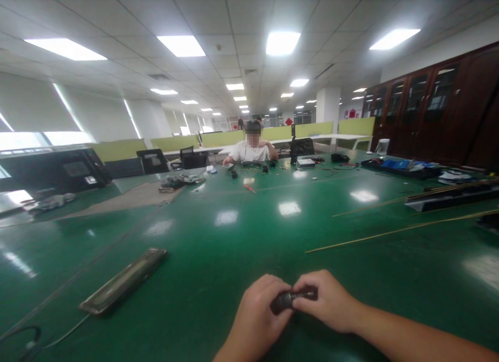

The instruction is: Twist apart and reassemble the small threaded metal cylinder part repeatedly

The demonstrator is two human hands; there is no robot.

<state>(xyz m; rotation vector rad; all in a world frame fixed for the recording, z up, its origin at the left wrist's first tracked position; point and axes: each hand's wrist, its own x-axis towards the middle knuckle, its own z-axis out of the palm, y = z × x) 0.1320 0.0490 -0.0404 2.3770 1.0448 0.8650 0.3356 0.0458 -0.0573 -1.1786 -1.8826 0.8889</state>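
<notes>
Near the front edge of the green table [218, 247], my two hands meet around a small dark cylindrical part [286, 300]. My left hand [259, 312] is closed around its thicker left end. On the other side, my right hand [331, 302] pinches its thinner right end between thumb and fingers. A shiny metallic band shows near the middle of the part, but the fingers cover much of it, so its exact kind cannot be made out.
A long metal-framed bar [125, 281] with a cable lies at left. Thin yellowish rods [362, 241] stretch across the right, near a dark tray [436, 201]. A person [251, 151] sits at the far side, behind small dark parts and a red-orange tool [249, 188].
</notes>
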